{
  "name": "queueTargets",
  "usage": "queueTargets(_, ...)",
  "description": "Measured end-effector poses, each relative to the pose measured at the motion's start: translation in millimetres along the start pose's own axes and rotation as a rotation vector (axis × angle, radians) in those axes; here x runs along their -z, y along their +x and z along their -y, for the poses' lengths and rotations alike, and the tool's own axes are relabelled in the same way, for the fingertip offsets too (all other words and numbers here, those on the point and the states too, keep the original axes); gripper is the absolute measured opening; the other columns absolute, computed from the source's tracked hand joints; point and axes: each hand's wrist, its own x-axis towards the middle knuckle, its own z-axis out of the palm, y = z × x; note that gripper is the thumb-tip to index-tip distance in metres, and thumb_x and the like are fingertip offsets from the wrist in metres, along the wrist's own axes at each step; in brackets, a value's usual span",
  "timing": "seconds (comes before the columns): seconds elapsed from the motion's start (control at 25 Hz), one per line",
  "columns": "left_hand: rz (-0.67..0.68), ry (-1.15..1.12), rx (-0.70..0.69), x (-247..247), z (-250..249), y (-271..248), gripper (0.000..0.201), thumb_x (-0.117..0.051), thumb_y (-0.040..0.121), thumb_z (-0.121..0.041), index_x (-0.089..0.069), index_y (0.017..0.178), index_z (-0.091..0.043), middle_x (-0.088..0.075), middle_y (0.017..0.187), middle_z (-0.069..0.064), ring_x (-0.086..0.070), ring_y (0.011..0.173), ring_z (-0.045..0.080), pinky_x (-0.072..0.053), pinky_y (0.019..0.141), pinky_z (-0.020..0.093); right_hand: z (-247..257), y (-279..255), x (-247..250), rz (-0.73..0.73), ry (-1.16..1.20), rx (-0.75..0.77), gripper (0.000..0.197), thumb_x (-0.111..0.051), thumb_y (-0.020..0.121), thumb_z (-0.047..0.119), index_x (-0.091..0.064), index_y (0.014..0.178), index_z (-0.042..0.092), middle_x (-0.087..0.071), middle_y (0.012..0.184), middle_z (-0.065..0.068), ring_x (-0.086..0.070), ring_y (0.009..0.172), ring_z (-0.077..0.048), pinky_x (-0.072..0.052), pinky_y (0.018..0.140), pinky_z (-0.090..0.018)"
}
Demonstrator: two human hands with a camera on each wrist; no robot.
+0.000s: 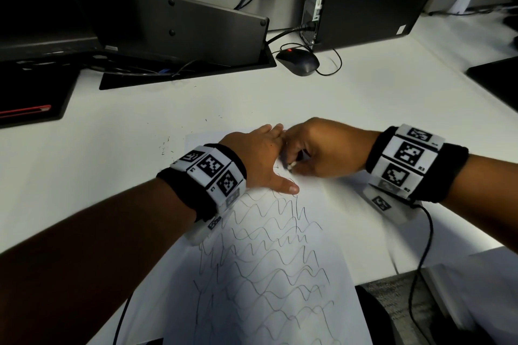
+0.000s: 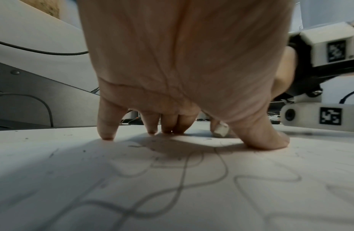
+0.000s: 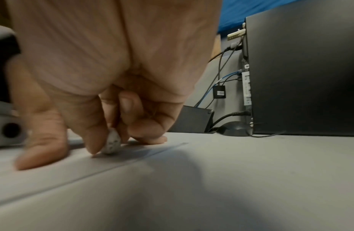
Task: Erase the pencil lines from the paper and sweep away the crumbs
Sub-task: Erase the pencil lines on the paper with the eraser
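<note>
A white sheet of paper [image 1: 322,235] lies on the desk, its lower part covered in wavy pencil lines [image 1: 269,260]. My left hand [image 1: 260,157] presses flat on the sheet's upper part, fingers spread with the tips down [image 2: 107,134]. My right hand [image 1: 316,148] pinches a small white eraser [image 1: 290,166] and holds its tip on the paper just right of my left hand. The same eraser [image 3: 112,143] shows grey smudges in the right wrist view, and appears behind my left thumb [image 2: 220,129] in the left wrist view. Dark eraser crumbs [image 1: 166,145] lie on the desk, left of the paper's top corner.
A black mouse [image 1: 298,61] with its cable sits behind the paper. A computer tower [image 1: 364,0] stands at the back right and a monitor stand [image 1: 179,36] at the back left. A dark keyboard [image 1: 30,92] lies far left. The desk edge [image 1: 406,269] is near right.
</note>
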Motion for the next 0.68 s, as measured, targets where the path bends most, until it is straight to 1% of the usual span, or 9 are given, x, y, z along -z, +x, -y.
queueTargets(0.08, 0.013, -0.005, 0.013, 1, 0, -1, 0.100, -0.059, 0.074, -0.079, -0.020, 0.154, -0.033, -0.010, 0.165, -0.009, -0.007, 0.152, 0.012, -0.033, 0.113, 0.043, 2, 0, 2, 0.050, 0.015, -0.008, 0.008, -0.070, 0.081, 0.019, -0.075, 0.086, 0.023, -0.069, 0.087, 0.012, -0.059, 0.075, -0.002, -0.045, 0.069, -0.018)
queueTargets(0.2, -0.004, -0.003, -0.010, 0, -1, 0, 0.097, -0.058, 0.074, -0.080, -0.024, 0.152, -0.034, -0.014, 0.164, -0.011, -0.008, 0.152, 0.012, -0.036, 0.111, 0.044, -3, 1, 5, -0.030, -0.078, -0.074, 0.012, -0.068, 0.082, 0.023, -0.075, 0.092, 0.027, -0.064, 0.087, 0.016, -0.057, 0.078, -0.004, -0.041, 0.069, -0.021)
queueTargets(0.28, 0.005, -0.006, 0.000, -1, 1, -1, 0.100, -0.057, 0.074, -0.080, -0.020, 0.154, -0.033, -0.007, 0.166, -0.010, -0.005, 0.152, 0.011, -0.034, 0.114, 0.045, -3, 1, 7, 0.026, -0.048, -0.060, 0.011, -0.067, 0.083, 0.021, -0.075, 0.090, 0.026, -0.067, 0.087, 0.016, -0.056, 0.072, 0.001, -0.040, 0.067, -0.016)
queueTargets(0.36, 0.027, 0.015, 0.014, 1, -1, -3, 0.105, -0.056, 0.076, -0.080, -0.013, 0.157, -0.029, 0.000, 0.167, -0.008, -0.001, 0.153, 0.011, -0.030, 0.116, 0.045, -5, 1, 11, 0.077, -0.012, -0.094, 0.011, -0.066, 0.084, 0.021, -0.074, 0.088, 0.027, -0.067, 0.085, 0.015, -0.056, 0.071, 0.004, -0.038, 0.064, -0.010)
queueTargets(0.44, 0.036, 0.040, 0.012, 4, -4, -5, 0.109, -0.053, 0.077, -0.080, -0.007, 0.158, -0.025, 0.002, 0.167, -0.006, 0.000, 0.153, 0.012, -0.030, 0.116, 0.045, -14, 3, 15, -0.017, -0.006, -0.186, 0.009, -0.064, 0.085, 0.020, -0.072, 0.090, 0.023, -0.066, 0.084, 0.011, -0.056, 0.073, -0.002, -0.039, 0.068, -0.017)
queueTargets(0.52, 0.069, 0.069, 0.038, 6, -6, -9, 0.110, -0.050, 0.079, -0.081, -0.006, 0.158, -0.019, 0.002, 0.167, -0.003, -0.001, 0.153, 0.013, -0.032, 0.115, 0.045, -19, 7, 12, -0.062, -0.008, -0.276, 0.005, -0.061, 0.087, 0.021, -0.063, 0.089, 0.016, -0.061, 0.082, 0.006, -0.054, 0.076, -0.015, -0.039, 0.069, -0.025)
queueTargets(0.6, 0.081, 0.139, 0.079, 10, -12, -13, 0.106, -0.046, 0.081, -0.080, -0.015, 0.156, -0.012, -0.010, 0.165, 0.004, -0.013, 0.151, 0.017, -0.040, 0.106, 0.044, -19, 9, 4, -0.024, -0.015, -0.310, 0.008, -0.058, 0.089, 0.021, -0.052, 0.085, 0.017, -0.054, 0.077, 0.007, -0.050, 0.076, -0.019, -0.036, 0.067, -0.027)
queueTargets(0.64, 0.057, 0.200, 0.094, 10, -19, -16, 0.099, -0.043, 0.084, -0.079, -0.023, 0.152, -0.009, -0.020, 0.161, 0.008, -0.024, 0.147, 0.020, -0.044, 0.096, 0.041, -20, 9, 1, -0.009, -0.009, -0.313, 0.011, -0.056, 0.090, 0.021, -0.048, 0.083, 0.017, -0.052, 0.076, 0.007, -0.049, 0.076, -0.020, -0.036, 0.067, -0.028)
queueTargets(0.68, 0.015, 0.267, 0.097, 9, -28, -20, 0.092, -0.041, 0.088, -0.075, -0.030, 0.148, -0.007, -0.028, 0.156, 0.011, -0.032, 0.142, 0.023, -0.044, 0.090, 0.040, -20, 9, -1, -0.005, 0.001, -0.310, 0.012, -0.055, 0.090, 0.020, -0.045, 0.083, 0.018, -0.051, 0.076, 0.007, -0.049, 0.075, -0.020, -0.036, 0.066, -0.029)
